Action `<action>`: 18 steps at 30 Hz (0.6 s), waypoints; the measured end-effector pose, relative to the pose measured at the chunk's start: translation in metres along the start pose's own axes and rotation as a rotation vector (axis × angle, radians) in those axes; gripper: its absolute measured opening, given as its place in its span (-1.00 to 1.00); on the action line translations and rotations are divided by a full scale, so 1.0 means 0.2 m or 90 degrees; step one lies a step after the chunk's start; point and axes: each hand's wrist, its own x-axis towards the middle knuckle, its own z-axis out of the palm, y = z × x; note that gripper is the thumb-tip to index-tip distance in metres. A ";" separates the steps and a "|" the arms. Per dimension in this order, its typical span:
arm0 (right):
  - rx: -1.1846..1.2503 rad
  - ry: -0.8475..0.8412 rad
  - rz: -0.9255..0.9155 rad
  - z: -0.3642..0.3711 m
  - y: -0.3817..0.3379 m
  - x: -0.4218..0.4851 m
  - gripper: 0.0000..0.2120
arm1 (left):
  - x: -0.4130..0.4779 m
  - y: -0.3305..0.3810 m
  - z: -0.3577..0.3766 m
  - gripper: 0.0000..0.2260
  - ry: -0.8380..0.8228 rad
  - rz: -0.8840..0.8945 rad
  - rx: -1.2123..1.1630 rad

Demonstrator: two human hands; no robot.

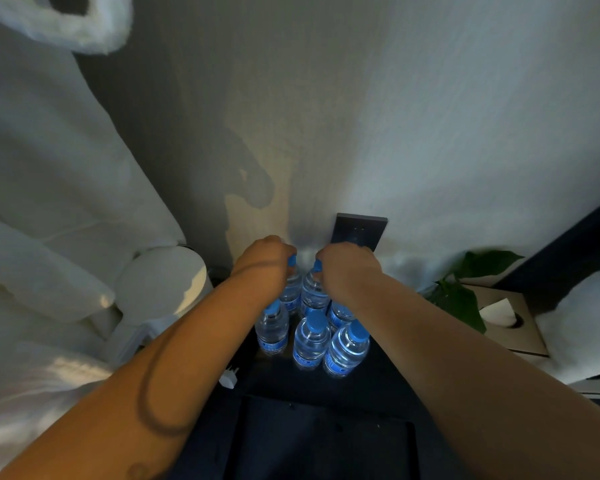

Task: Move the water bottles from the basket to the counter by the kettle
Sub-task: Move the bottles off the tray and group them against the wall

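Several clear water bottles with blue caps stand upright in a cluster on the dark counter [326, 386] by the wall. My left hand [262, 259] grips the cap end of the back-left bottle [291, 292]. My right hand [345, 268] grips the cap end of the back-middle bottle [312, 294]. In front of them stand three more bottles: left [272, 329], middle [310, 341] and right [347, 348]. Another bottle [340, 315] is half hidden under my right forearm. The white kettle [163, 282] stands just left of the bottles. No basket is in view.
White robes [49, 202] hang at the left. A dark switch plate [359, 230] is on the wall behind the bottles. A green plant [465, 292] and a tissue box [506, 320] sit at the right. A white plug [230, 375] lies near the kettle base.
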 end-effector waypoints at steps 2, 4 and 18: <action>0.010 -0.001 0.006 0.00 0.00 0.00 -0.89 | 0.01 -0.01 0.01 -0.70 0.006 0.017 0.001; 0.016 0.000 0.008 0.00 0.01 0.00 -0.89 | 0.03 -0.02 0.00 -0.61 -0.037 0.003 -0.034; 0.052 0.022 0.079 0.03 0.00 0.04 -0.63 | 0.03 0.00 -0.02 -0.80 -0.069 -0.082 -0.136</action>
